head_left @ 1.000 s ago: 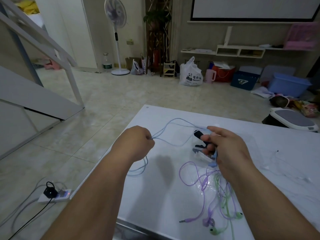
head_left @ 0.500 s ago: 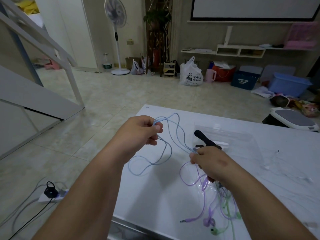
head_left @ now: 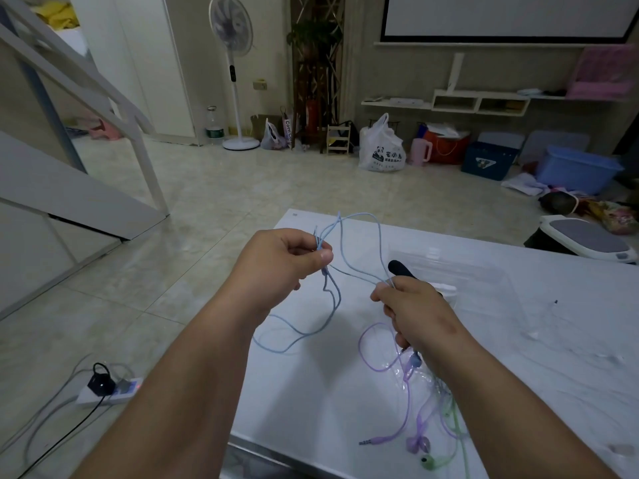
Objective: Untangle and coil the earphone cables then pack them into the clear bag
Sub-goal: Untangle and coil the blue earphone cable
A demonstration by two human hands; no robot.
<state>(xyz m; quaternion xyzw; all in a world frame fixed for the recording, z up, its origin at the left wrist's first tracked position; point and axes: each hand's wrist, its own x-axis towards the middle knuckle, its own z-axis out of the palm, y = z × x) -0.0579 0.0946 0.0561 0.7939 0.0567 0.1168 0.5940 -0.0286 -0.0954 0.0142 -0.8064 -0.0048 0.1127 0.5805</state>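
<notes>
Blue cable (head_left: 340, 299) hangs between two pinches: left hand (head_left: 276, 267) at its 10 o'clock, right hand (head_left: 420, 312) at 3; wind even loops, light tension; clear bag (head_left: 491, 274) lies at 2 o'clock.

White desk (head_left: 311, 392): clear bag (head_left: 484, 274) toward the far side; purple earphones (head_left: 418, 444) and green earphones (head_left: 429, 463) tangled near the front edge.

text log | narrow bag (head_left: 287, 130) on the floor near the fan is showing vertical letters "Cotti Co", rest hidden | white plastic bag (head_left: 379, 146) is showing a panda logo with Chinese characters, too small to read surely
</notes>
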